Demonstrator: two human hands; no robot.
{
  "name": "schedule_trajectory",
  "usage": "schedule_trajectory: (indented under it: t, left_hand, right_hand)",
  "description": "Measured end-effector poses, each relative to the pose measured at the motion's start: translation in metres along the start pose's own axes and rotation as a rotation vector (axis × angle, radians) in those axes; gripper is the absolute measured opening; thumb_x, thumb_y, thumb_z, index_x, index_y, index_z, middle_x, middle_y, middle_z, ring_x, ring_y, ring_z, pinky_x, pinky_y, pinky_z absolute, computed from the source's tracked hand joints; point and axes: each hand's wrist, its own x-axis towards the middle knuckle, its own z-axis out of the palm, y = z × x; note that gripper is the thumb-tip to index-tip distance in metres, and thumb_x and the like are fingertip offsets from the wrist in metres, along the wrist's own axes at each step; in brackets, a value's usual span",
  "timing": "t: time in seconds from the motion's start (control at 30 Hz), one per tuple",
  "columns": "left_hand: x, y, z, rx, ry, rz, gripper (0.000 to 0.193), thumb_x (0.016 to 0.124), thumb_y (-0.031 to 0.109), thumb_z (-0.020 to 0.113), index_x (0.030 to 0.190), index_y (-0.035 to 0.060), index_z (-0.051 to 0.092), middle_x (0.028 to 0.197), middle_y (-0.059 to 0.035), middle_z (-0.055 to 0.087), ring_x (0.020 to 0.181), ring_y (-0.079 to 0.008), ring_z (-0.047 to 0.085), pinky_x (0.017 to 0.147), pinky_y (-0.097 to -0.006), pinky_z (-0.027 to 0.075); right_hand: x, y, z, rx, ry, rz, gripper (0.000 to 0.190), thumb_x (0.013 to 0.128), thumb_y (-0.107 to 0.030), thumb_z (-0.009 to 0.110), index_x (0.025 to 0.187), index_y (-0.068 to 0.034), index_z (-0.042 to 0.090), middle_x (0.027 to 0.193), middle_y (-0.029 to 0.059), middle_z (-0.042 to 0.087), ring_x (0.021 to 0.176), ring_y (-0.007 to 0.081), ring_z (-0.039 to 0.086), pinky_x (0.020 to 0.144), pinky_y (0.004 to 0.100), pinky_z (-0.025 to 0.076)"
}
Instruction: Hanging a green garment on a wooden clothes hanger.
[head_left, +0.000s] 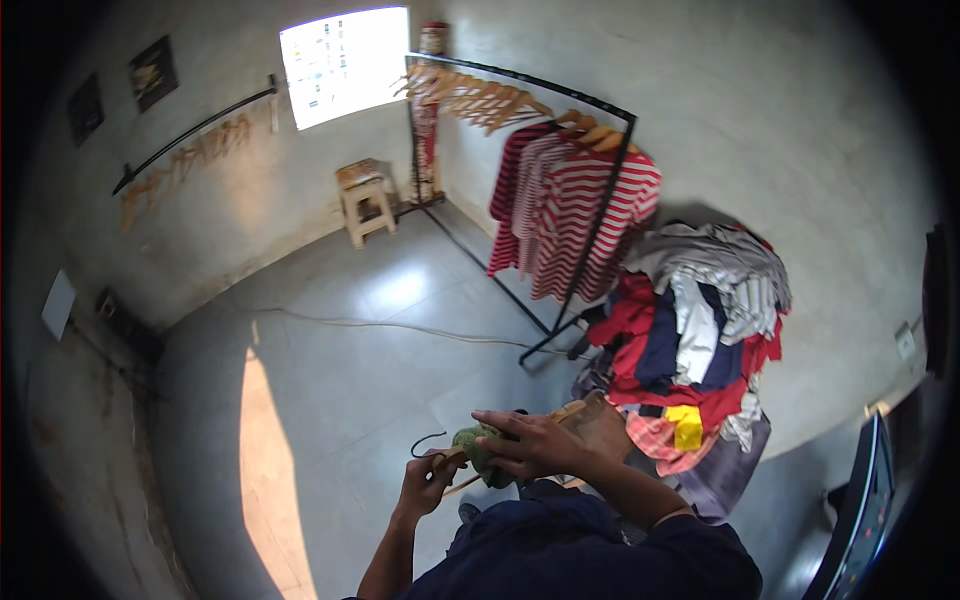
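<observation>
A wooden clothes hanger (451, 454) with a dark metal hook is held close before my body, low in the view. My left hand (427, 480) grips it near the hook. A crumpled green cloth (480, 450) lies against the hanger's wooden bar, with my right hand (529, 444) over it. The fingers of that hand are extended across the cloth, and whether they pinch it I cannot tell. Part of the hanger is hidden behind the cloth and the right hand.
A black metal clothes rack (619, 180) holds bare wooden hangers and striped shirts (592, 217). Right of it stands a large heap of clothes (697, 330). A cable (360, 323) crosses the floor. A plastic stool (366, 201) stands by the wall; a screen (862, 510) is at lower right.
</observation>
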Motion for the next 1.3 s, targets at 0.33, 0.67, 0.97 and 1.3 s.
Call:
schedule_trajectory:
  t: [0.33,0.67,0.97,1.3]
  left_hand:
    - [0.046,0.011,0.054,0.005,-0.215,0.124,0.017,0.092,0.009,0.062,0.104,0.0,0.069,0.086,-0.0076,0.068,0.069,-0.0142,0.061,0.061,-0.0289,0.047]
    - [0.074,0.019,0.108,0.261,-0.267,0.067,0.023,0.089,0.015,0.067,0.108,0.0018,0.067,0.079,-0.0129,0.066,0.069,-0.024,0.063,0.065,-0.0342,0.049]
    - [0.098,0.046,0.16,0.501,-0.199,0.262,0.024,0.084,0.019,0.074,0.104,0.0063,0.07,0.082,-0.0105,0.069,0.068,-0.0285,0.062,0.065,-0.0371,0.049]
    - [0.093,0.064,0.191,0.498,0.073,-0.021,0.017,0.087,0.014,0.07,0.1,0.0028,0.069,0.082,-0.0132,0.068,0.072,-0.0325,0.063,0.066,-0.0385,0.05]
  right_hand:
    - [-0.058,0.009,-0.026,-0.229,0.179,0.077,0.061,0.075,-0.026,0.076,0.131,-0.01,0.054,0.135,0.0146,0.052,0.109,0.0313,0.061,0.089,0.0437,0.051]
    - [-0.112,0.053,-0.041,-0.11,-0.212,0.418,0.082,0.069,-0.046,0.081,0.138,-0.014,0.049,0.119,0.0139,0.062,0.105,0.0308,0.062,0.098,0.0555,0.04]
    - [-0.164,0.117,-0.07,0.293,-0.187,0.74,0.08,0.063,-0.043,0.085,0.13,-0.016,0.052,0.108,0.016,0.066,0.097,0.035,0.065,0.084,0.0467,0.05]
    - [-0.11,0.15,-0.087,0.466,-0.132,0.201,0.053,0.069,-0.04,0.082,0.108,-0.009,0.063,0.088,0.0117,0.068,0.084,0.0346,0.066,0.073,0.0438,0.053]
